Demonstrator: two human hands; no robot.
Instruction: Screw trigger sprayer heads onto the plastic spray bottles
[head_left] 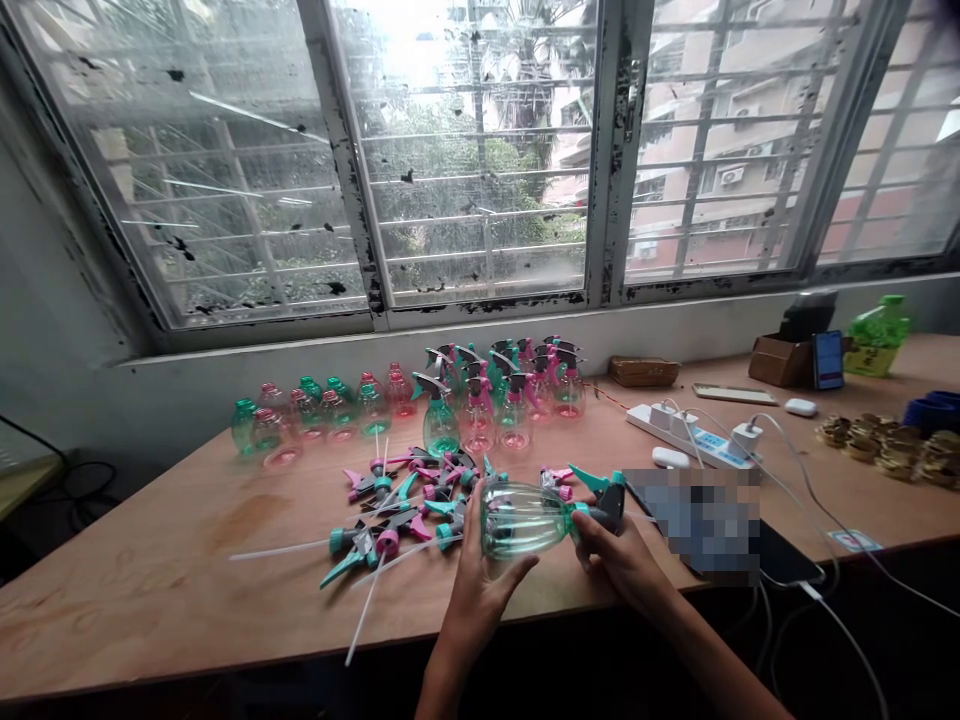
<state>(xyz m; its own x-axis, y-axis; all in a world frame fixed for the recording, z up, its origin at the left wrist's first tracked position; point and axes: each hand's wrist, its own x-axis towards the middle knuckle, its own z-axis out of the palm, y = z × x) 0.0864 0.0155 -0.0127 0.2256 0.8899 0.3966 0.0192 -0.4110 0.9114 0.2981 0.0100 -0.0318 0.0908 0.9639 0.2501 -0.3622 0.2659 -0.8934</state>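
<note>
A clear green spray bottle (pixel 525 518) lies sideways above the table's front edge, held between both hands. My left hand (pixel 477 580) wraps round the bottle's base end. My right hand (pixel 616 558) is closed on the neck, at the teal and dark trigger head (pixel 602 490). Just left of the bottle lies a heap of loose trigger heads (pixel 405 500) in pink and teal, with white dip tubes sticking out.
Bottles without heads (pixel 315 415) stand at the back left, finished bottles with triggers (pixel 502 395) behind the heap. A white power strip (pixel 694 440) with cables, a phone (pixel 829 360), a cardboard box (pixel 780 360) and several gold rings (pixel 892 440) fill the right side.
</note>
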